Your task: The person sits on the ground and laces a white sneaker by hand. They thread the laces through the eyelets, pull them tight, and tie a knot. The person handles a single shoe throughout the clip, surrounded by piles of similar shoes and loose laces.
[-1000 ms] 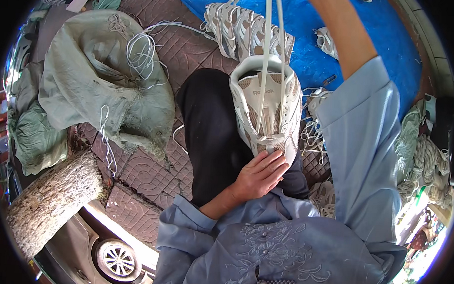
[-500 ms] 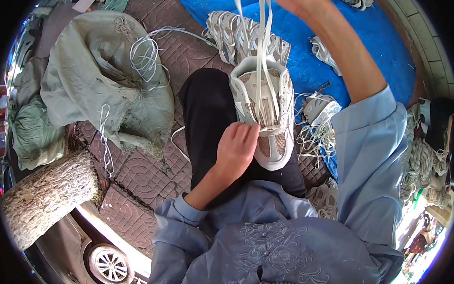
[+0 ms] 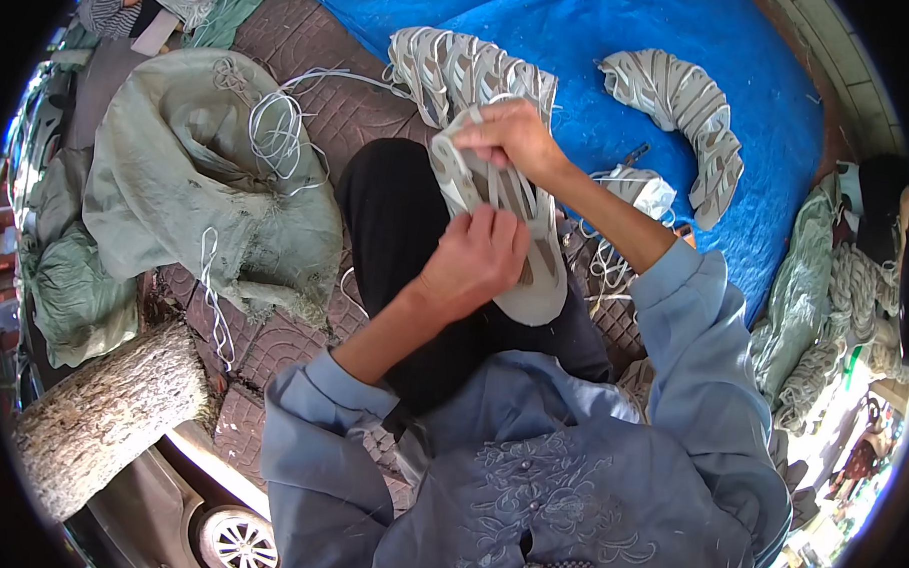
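Observation:
A white and beige sneaker (image 3: 536,302) rests on my lap over the dark trousers, its toe toward me. My left hand (image 3: 479,250) is closed over the middle of the sneaker, its fingers pinching the white shoelace at the lacing; the fingertips are partly hidden. Across the sneaker's opening, my right hand (image 3: 515,141) is closed with thumb and fingers together on a length of the lace. Both hands cover much of the tongue and eyelets.
Rows of similar sneakers stand on a blue tarp (image 3: 574,28): one row (image 3: 462,69) just ahead, a curved row (image 3: 686,102) at right. A grey-green sack (image 3: 168,164) with loose white laces (image 3: 277,138) lies left, near a log (image 3: 120,413). Bundled laces (image 3: 849,298) hang right.
My right hand has come down from far above, where it held the laces stretched up, to the sneaker's opening. My left hand has shifted slightly up the sneaker. The view has moved a little.

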`<state>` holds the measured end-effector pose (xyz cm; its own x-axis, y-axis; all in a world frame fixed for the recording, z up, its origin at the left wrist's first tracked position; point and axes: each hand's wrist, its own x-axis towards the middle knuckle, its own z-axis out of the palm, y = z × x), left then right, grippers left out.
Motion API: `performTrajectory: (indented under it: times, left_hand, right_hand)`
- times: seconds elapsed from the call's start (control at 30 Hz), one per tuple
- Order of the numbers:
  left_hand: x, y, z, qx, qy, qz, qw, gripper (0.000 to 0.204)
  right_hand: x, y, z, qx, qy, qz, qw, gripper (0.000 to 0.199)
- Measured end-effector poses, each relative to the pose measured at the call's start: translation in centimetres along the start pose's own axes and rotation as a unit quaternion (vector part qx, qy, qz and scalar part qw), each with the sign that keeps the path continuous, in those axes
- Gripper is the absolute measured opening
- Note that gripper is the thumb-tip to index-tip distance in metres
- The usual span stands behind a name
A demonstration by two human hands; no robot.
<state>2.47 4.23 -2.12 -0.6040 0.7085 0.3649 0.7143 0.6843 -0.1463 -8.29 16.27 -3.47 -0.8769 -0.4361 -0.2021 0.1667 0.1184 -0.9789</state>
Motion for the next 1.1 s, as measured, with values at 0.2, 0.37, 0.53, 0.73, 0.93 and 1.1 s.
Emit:
performTrajectory:
  times: [0.2,0.37,0.53,0.73,0.93,1.1]
  left_hand:
    - [0.4,-0.8,0.7,-0.016,0.073,-0.051,0.996,0.013]
    - [-2.0,1.1,0.7,-0.328,0.044,-0.281,0.901,0.030]
    - [-1.6,0.6,0.8,-0.279,0.040,-0.212,0.936,0.022]
    - [-0.7,0.3,0.7,-0.234,0.002,-0.170,0.957,0.016]
    - [-0.2,0.0,0.9,-0.119,0.069,-0.113,0.984,0.018]
    - [-0.7,1.1,2.5,-0.088,0.133,-0.204,0.966,0.019]
  right_hand:
    - [0.2,1.1,0.3,0.036,0.075,-0.036,0.996,0.019]
    - [0.0,1.3,0.3,0.081,0.048,-0.026,0.995,0.020]
    - [-0.4,0.8,0.1,0.085,0.042,-0.036,0.995,0.025]
    - [-0.6,0.6,0.3,0.103,0.050,-0.036,0.993,0.028]
    - [-0.2,1.1,0.3,0.107,0.076,-0.029,0.991,0.029]
    - [-0.2,1.4,0.4,0.115,0.088,-0.036,0.989,0.028]
